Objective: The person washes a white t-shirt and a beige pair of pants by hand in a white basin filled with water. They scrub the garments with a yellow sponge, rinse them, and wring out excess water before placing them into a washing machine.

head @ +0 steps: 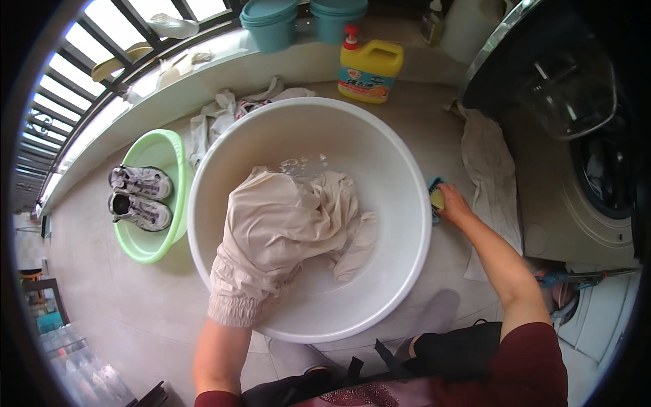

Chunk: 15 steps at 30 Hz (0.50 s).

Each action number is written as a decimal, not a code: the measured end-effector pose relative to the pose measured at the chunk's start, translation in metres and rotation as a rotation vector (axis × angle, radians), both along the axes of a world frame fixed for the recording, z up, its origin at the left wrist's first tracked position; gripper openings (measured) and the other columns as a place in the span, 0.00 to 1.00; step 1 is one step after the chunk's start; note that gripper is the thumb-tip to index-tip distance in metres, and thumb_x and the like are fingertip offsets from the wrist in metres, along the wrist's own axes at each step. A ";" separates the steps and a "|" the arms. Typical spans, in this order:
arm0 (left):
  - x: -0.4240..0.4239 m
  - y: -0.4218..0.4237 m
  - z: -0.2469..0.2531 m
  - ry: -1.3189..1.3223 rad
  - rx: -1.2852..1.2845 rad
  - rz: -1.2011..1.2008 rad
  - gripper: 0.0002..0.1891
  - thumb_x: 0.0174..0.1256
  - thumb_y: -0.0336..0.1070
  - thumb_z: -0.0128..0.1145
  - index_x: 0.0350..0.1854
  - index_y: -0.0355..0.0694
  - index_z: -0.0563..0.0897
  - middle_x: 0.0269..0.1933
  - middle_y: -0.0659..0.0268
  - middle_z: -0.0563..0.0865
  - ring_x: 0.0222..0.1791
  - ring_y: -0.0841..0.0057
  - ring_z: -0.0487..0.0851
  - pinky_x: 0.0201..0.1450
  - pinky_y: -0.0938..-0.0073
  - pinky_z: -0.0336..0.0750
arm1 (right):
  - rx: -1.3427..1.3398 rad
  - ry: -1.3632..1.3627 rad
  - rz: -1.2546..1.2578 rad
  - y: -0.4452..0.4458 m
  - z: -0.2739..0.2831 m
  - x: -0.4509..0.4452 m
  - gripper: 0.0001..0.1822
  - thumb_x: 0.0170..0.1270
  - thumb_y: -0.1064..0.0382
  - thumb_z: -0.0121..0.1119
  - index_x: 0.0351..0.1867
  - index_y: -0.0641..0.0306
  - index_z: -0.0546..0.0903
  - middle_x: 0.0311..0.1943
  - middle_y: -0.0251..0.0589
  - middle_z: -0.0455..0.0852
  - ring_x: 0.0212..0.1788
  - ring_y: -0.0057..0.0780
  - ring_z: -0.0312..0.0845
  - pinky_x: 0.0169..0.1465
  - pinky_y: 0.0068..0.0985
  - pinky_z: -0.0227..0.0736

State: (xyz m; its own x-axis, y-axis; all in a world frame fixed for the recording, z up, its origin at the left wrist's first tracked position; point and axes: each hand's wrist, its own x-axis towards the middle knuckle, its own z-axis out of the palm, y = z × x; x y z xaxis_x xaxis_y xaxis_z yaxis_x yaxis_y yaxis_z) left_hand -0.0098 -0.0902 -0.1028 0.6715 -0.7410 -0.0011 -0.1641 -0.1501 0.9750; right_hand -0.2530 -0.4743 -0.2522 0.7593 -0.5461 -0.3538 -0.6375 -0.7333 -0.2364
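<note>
A large white plastic basin (pixel 402 147) stands on the floor before me, with some water in it. Beige fabric trousers or a similar garment (pixel 274 213) with a gathered elastic waistband lie partly in the water and over the near left rim. My left forearm runs into the waistband, so the left hand is hidden inside the cloth. To the right of the basin, my right hand (pixel 451 202) has its fingers on a yellow bar (pixel 437 198), apparently soap, at a blue soap dish (pixel 436 180) beside the rim.
At left, a green basin (pixel 180 152) holds a pair of sneakers (pixel 142 198). Crumpled clothes (pixel 218 117) lie behind the white basin, near a yellow detergent jug (pixel 370 71) and lidded blue buckets (pixel 269 25). A cloth (pixel 491 157) lies beside the washing machine (pixel 554 219) at right.
</note>
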 end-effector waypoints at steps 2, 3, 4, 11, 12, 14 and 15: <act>0.001 0.007 0.004 0.036 -0.005 0.019 0.23 0.64 0.36 0.58 0.61 0.36 0.73 0.57 0.56 0.78 0.58 0.66 0.76 0.64 0.68 0.68 | 0.001 -0.035 0.025 0.003 -0.004 0.001 0.37 0.44 0.68 0.71 0.60 0.59 0.69 0.56 0.49 0.73 0.60 0.47 0.70 0.61 0.37 0.70; 0.000 0.009 0.006 0.054 -0.008 0.026 0.23 0.64 0.36 0.58 0.61 0.36 0.73 0.57 0.56 0.78 0.58 0.66 0.76 0.64 0.68 0.68 | -0.007 -0.043 0.033 0.005 0.000 0.000 0.37 0.44 0.68 0.71 0.61 0.59 0.69 0.56 0.48 0.73 0.59 0.47 0.71 0.60 0.37 0.70; -0.001 0.015 0.008 0.064 -0.004 0.036 0.23 0.64 0.36 0.58 0.61 0.36 0.72 0.57 0.56 0.78 0.58 0.66 0.76 0.64 0.68 0.68 | 0.012 -0.056 0.047 0.007 0.002 0.000 0.37 0.44 0.67 0.72 0.60 0.59 0.70 0.56 0.48 0.73 0.59 0.47 0.71 0.60 0.37 0.70; -0.001 0.013 0.005 0.127 -0.040 0.053 0.23 0.65 0.36 0.57 0.61 0.36 0.72 0.58 0.56 0.78 0.58 0.66 0.76 0.63 0.68 0.69 | 0.056 -0.154 -0.105 -0.042 0.030 -0.001 0.23 0.48 0.62 0.70 0.48 0.62 0.80 0.45 0.44 0.84 0.48 0.41 0.80 0.53 0.33 0.74; -0.001 0.017 0.007 0.128 -0.032 0.059 0.23 0.65 0.36 0.57 0.61 0.36 0.72 0.58 0.56 0.78 0.58 0.66 0.76 0.63 0.68 0.69 | 0.076 -0.216 -0.129 -0.042 0.043 0.010 0.21 0.49 0.62 0.70 0.47 0.62 0.81 0.42 0.43 0.85 0.44 0.38 0.81 0.50 0.31 0.76; -0.002 0.016 0.005 0.138 -0.041 0.057 0.23 0.65 0.36 0.56 0.61 0.36 0.72 0.58 0.56 0.78 0.58 0.66 0.76 0.62 0.68 0.70 | 0.112 -0.395 -0.143 -0.026 0.086 0.024 0.17 0.52 0.64 0.68 0.45 0.63 0.82 0.37 0.41 0.86 0.39 0.32 0.82 0.45 0.28 0.77; -0.001 0.017 0.008 0.137 -0.041 0.054 0.22 0.65 0.36 0.56 0.61 0.36 0.72 0.58 0.56 0.78 0.58 0.66 0.76 0.62 0.68 0.70 | 0.152 -0.525 -0.120 -0.007 0.111 0.040 0.15 0.53 0.65 0.67 0.44 0.62 0.82 0.35 0.39 0.86 0.36 0.29 0.82 0.43 0.26 0.77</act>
